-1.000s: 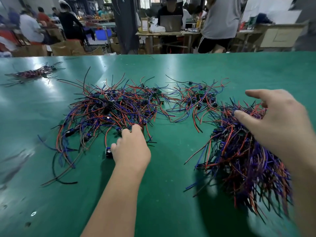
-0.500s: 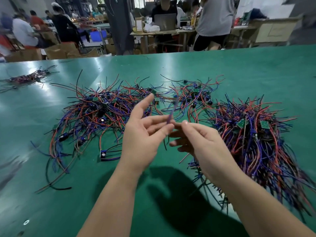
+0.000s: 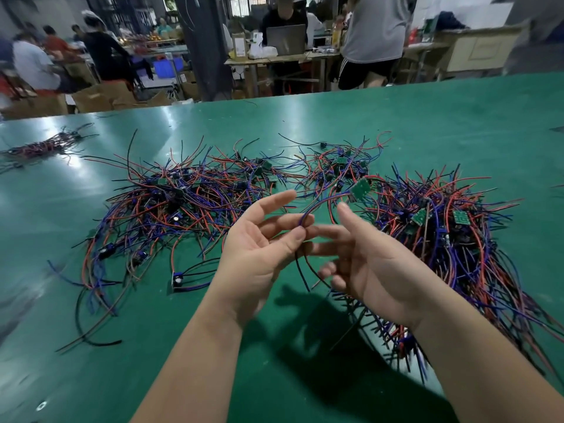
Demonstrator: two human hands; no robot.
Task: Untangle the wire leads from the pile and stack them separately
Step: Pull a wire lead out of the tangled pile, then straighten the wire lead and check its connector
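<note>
A tangled pile of red, blue and black wire leads (image 3: 183,206) with small green boards spreads over the green table (image 3: 427,117) at centre left. A denser stack of leads (image 3: 451,239) lies at the right. My left hand (image 3: 259,248) is raised above the table, thumb and fingers pinching one wire lead (image 3: 323,203) that arcs up to a small green board (image 3: 360,189). My right hand (image 3: 366,264) is beside it, palm up, fingers spread; black and red wires of the lead hang down past its fingers.
A small bundle of leads (image 3: 45,146) lies at the far left of the table. One loose lead with a black part (image 3: 178,280) lies near my left wrist. Beyond the table's far edge are people, desks and cardboard boxes.
My left hand left the pile and lifted a lead; my right hand came off the right stack to meet it. The lead's green board now hangs clear above the piles.
</note>
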